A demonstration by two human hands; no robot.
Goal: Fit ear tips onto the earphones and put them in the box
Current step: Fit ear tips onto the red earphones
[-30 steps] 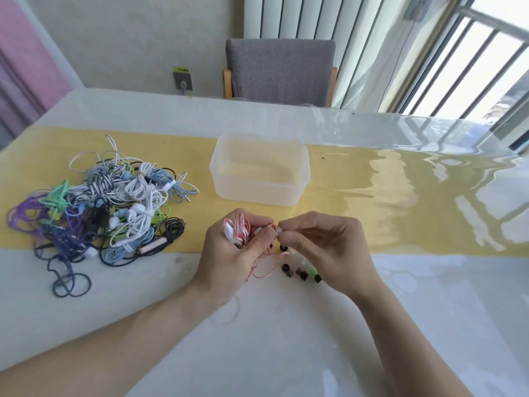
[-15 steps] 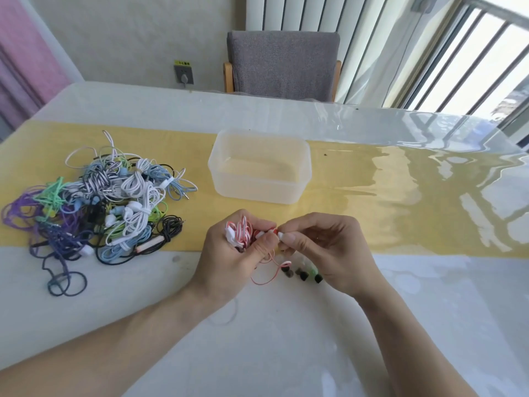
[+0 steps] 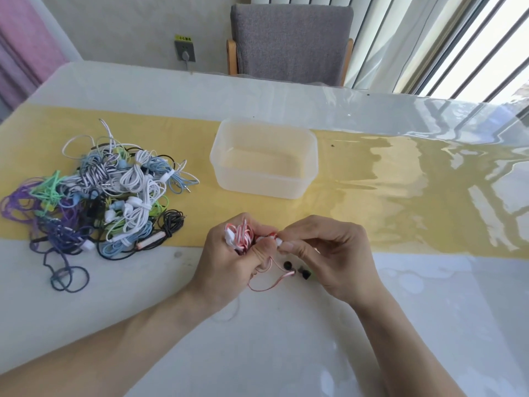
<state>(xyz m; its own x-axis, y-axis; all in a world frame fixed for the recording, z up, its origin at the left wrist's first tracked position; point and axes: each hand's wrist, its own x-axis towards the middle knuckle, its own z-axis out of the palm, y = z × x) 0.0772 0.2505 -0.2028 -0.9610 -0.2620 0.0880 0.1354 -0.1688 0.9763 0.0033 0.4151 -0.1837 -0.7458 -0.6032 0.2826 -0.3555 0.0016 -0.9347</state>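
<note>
Glossy table (image 3: 286, 353) before me, my left hand (image 3: 229, 262) gripping red-and-white earphones (image 3: 242, 236), right hand (image 3: 329, 253) pinching their earbud (image 3: 277, 241).

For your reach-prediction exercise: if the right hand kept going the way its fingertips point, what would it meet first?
The right hand points leftward, so it would likely meet the left hand holding the red-and-white earphones.

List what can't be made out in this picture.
- Earbud, head view: mostly covered by the right hand fingertips and left hand; whether a tip is fitted is unclear.
- Loose ear tips: partly behind the right hand, count unknown.
- Earphone pile: too tangled to count.
</note>
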